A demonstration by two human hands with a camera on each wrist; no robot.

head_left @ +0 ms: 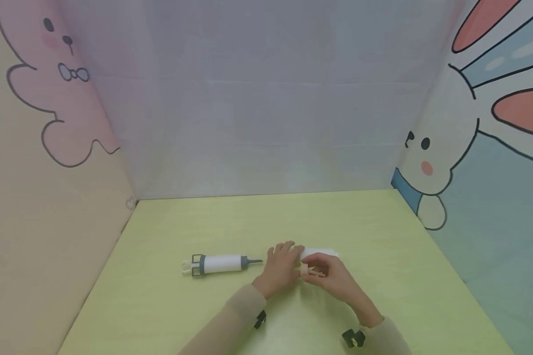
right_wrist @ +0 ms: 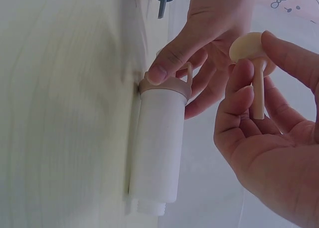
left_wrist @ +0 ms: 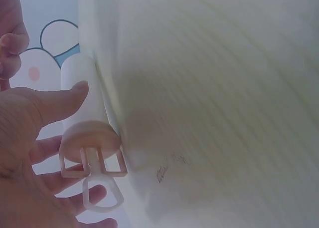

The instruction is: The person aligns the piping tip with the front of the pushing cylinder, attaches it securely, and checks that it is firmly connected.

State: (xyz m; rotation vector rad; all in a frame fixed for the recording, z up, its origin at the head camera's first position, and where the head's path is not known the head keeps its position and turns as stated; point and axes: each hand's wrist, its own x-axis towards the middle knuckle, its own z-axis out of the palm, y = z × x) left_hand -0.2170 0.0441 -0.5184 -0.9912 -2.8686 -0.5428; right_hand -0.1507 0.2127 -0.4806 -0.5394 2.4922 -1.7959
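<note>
One grey-fitted tube (head_left: 223, 264) and one beige-collared tube (right_wrist: 158, 143) lie on the yellow-green surface (head_left: 146, 310).
At left, the grey-fitted tube points its spout (head_left: 255, 261) right; mid-scene, the left hand (head_left: 281, 268) has its grip around the other tube's left end, thumb on the collar (right_wrist: 165, 86), threaded end facing right; nearer and to the right, the right hand (head_left: 335, 280) has a narrow grip, pinching a beige nozzle piece (right_wrist: 258, 86), stem rightward.
</note>
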